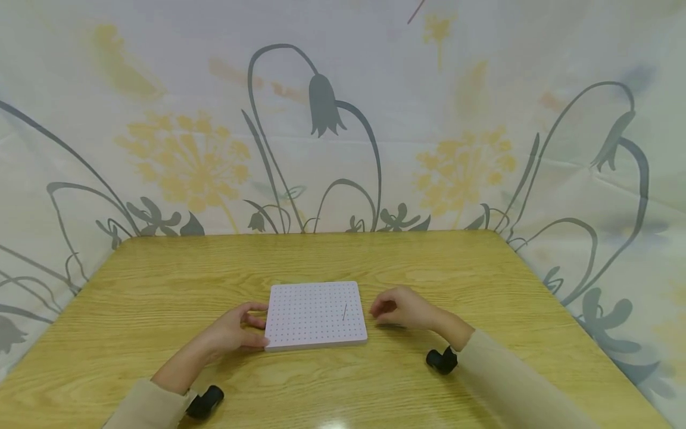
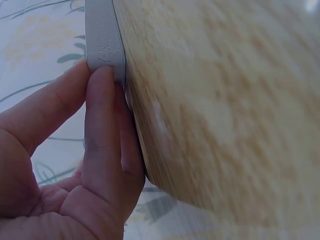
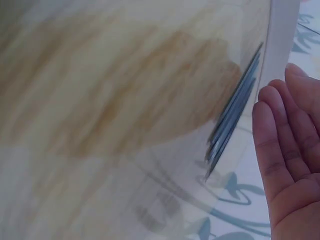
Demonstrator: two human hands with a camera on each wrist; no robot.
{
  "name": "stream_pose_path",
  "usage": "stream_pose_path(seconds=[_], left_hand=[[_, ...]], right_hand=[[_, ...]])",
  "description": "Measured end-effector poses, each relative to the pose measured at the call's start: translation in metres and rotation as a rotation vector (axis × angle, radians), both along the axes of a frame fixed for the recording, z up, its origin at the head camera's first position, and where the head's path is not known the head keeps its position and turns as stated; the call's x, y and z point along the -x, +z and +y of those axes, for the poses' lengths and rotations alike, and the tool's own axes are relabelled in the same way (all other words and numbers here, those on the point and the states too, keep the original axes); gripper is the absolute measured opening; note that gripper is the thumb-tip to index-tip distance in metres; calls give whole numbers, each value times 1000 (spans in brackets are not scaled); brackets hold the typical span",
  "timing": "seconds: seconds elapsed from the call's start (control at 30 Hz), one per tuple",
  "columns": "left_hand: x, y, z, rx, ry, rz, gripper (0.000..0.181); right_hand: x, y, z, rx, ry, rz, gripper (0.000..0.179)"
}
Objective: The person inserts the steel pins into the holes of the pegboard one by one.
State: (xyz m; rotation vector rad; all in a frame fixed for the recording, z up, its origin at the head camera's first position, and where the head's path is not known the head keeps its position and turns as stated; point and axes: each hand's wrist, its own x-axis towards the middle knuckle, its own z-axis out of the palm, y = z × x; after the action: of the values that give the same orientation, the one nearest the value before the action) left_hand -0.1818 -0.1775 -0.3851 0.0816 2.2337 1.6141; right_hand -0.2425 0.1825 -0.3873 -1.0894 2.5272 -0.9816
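A white board with a grid of small holes [image 1: 311, 316] lies on the table. On its right part shows one thin reddish stick [image 1: 345, 312]. My left hand [image 1: 238, 328] holds the board's left edge, the thumb at the near corner; in the left wrist view the fingertips [image 2: 102, 77] press against the side of the board [image 2: 102, 35]. Just right of the board, my right hand [image 1: 404, 307] has its fingers loosely bent with nothing between them. Near those fingers, a bundle of several thin dark grey sticks [image 3: 235, 112] lies on the table, mostly hidden by the hand in the head view.
The wood-grain table [image 1: 321, 256] reaches back to a curtain [image 1: 343, 119] printed with flowers. Black cameras [image 1: 205, 403] are strapped at both wrists, by the beige sleeves.
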Motion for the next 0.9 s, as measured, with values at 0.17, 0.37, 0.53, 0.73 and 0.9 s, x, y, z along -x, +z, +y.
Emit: stream_pose_path(seconds=[0.17, 0.37, 0.53, 0.73, 0.9], left_hand=[[0, 0, 0, -6, -6, -6, 72], [-1, 0, -1, -16, -9, -4, 72], [-1, -2, 0, -2, -7, 1, 72], [-1, -3, 0, 3, -2, 6, 71], [1, -3, 0, 10, -3, 10, 71]], right_hand=[[-2, 5, 8, -4, -16, 10, 9], [2, 8, 19, -5, -23, 44, 8], [10, 9, 25, -24, -28, 58, 5], [20, 6, 27, -87, 5, 0, 3], [25, 6, 24, -118, 44, -86, 5]])
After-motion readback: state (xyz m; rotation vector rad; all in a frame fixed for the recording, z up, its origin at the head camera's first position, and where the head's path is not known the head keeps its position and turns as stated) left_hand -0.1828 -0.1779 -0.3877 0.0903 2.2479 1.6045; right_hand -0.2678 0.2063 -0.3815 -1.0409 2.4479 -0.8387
